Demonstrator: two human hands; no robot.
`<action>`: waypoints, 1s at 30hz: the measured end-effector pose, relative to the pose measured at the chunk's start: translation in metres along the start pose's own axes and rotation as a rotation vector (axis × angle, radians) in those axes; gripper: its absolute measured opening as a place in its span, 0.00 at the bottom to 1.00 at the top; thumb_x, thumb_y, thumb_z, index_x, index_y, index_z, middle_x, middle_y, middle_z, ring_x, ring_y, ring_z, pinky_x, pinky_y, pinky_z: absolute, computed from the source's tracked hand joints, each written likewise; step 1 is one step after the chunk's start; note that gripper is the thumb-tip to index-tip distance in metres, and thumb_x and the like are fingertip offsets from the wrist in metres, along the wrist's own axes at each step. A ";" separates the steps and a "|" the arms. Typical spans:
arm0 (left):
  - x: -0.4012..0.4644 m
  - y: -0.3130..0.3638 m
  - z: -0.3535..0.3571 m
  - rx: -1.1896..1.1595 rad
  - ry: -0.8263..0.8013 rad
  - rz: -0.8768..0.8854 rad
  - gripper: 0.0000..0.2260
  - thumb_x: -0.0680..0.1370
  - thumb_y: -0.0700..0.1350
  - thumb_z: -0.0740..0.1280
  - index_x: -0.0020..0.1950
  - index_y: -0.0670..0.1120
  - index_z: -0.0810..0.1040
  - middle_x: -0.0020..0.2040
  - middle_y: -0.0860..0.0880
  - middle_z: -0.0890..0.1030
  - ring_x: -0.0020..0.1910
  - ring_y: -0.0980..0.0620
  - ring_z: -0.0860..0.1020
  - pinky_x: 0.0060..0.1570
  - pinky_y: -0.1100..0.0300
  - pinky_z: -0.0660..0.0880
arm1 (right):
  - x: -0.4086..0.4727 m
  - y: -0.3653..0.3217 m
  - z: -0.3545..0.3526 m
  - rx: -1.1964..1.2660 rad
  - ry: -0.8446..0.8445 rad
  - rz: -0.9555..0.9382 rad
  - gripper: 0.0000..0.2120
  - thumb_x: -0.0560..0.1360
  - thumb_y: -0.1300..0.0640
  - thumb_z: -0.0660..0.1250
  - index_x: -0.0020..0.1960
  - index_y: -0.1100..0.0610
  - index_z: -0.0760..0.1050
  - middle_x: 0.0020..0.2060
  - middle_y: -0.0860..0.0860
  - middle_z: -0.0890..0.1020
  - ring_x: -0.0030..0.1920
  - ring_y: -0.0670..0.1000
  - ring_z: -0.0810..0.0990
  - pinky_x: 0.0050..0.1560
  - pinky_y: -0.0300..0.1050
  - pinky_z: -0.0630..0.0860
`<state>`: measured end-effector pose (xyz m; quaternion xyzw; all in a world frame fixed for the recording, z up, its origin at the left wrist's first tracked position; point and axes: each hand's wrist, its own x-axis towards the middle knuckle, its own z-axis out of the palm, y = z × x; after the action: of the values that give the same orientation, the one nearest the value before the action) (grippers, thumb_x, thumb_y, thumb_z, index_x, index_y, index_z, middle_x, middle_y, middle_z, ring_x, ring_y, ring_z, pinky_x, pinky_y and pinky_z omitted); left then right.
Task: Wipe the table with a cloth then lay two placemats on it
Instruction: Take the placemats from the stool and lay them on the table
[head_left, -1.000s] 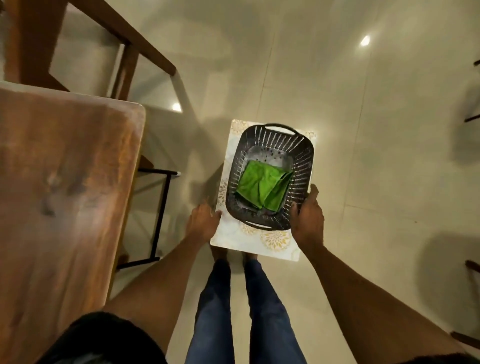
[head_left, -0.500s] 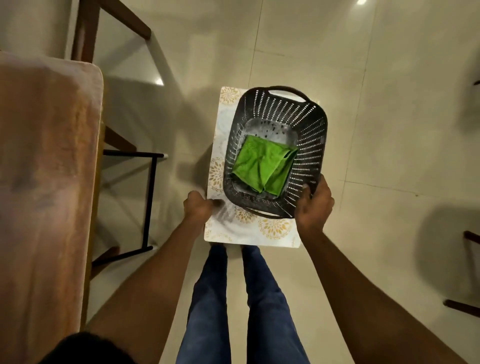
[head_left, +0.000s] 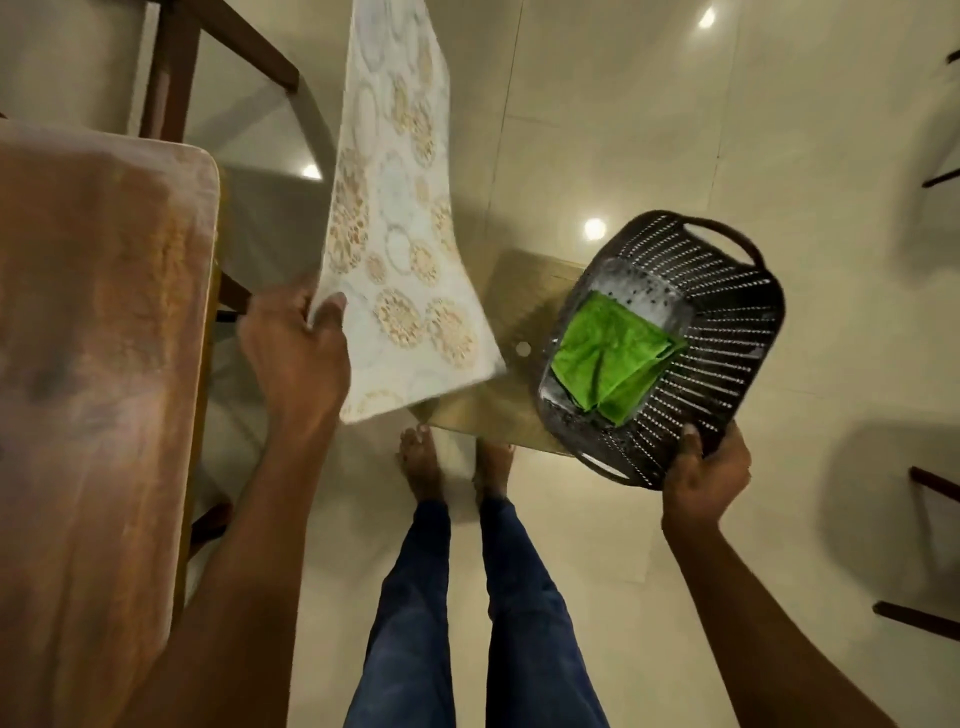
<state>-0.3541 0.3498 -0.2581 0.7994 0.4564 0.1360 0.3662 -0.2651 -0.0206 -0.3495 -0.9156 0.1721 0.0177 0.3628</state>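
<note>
My left hand (head_left: 296, 358) pinches the near edge of a white placemat (head_left: 400, 244) with gold circle patterns, held up in the air beside the wooden table (head_left: 93, 364). In my right hand (head_left: 706, 478) is the near rim of a dark slotted basket (head_left: 727, 332), tilted, with a folded green cloth (head_left: 608, 358) lying inside. A flat golden-brown mat (head_left: 498, 410) with a small hole sticks out from under the basket. How that mat is held is hidden beneath the basket.
The table's rounded corner lies at the left, with a wooden chair frame (head_left: 176, 67) beyond it. Dark chair legs (head_left: 935, 483) stand at the right edge. Glossy tiled floor (head_left: 623, 130) and my bare feet (head_left: 421, 462) are below.
My left hand has pulled the white placemat out from under the basket and swung it up and left. The basket has shifted right and tilted, uncovering the golden-brown mat.
</note>
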 end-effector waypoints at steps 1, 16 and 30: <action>0.006 0.003 -0.004 0.006 0.044 0.025 0.11 0.83 0.39 0.69 0.59 0.33 0.85 0.56 0.37 0.88 0.45 0.47 0.86 0.37 0.72 0.74 | -0.003 -0.002 0.006 -0.005 -0.023 -0.011 0.16 0.78 0.62 0.65 0.64 0.63 0.79 0.56 0.61 0.86 0.56 0.64 0.83 0.61 0.57 0.77; 0.002 0.037 -0.030 -0.106 0.190 0.151 0.13 0.85 0.36 0.63 0.65 0.35 0.83 0.59 0.41 0.86 0.54 0.53 0.82 0.47 0.80 0.71 | -0.008 -0.037 0.069 -0.096 -0.241 -0.075 0.15 0.82 0.62 0.64 0.67 0.56 0.78 0.56 0.55 0.86 0.56 0.64 0.82 0.59 0.55 0.76; -0.005 0.090 -0.109 -0.164 0.227 0.052 0.11 0.84 0.43 0.69 0.51 0.34 0.82 0.44 0.40 0.83 0.39 0.51 0.79 0.40 0.66 0.72 | -0.003 -0.139 0.007 0.055 -0.349 0.038 0.27 0.83 0.45 0.69 0.77 0.51 0.65 0.72 0.61 0.78 0.73 0.59 0.77 0.73 0.59 0.74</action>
<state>-0.3601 0.3672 -0.1179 0.7580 0.4614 0.2720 0.3724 -0.2222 0.0790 -0.2627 -0.8849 0.1240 0.1786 0.4119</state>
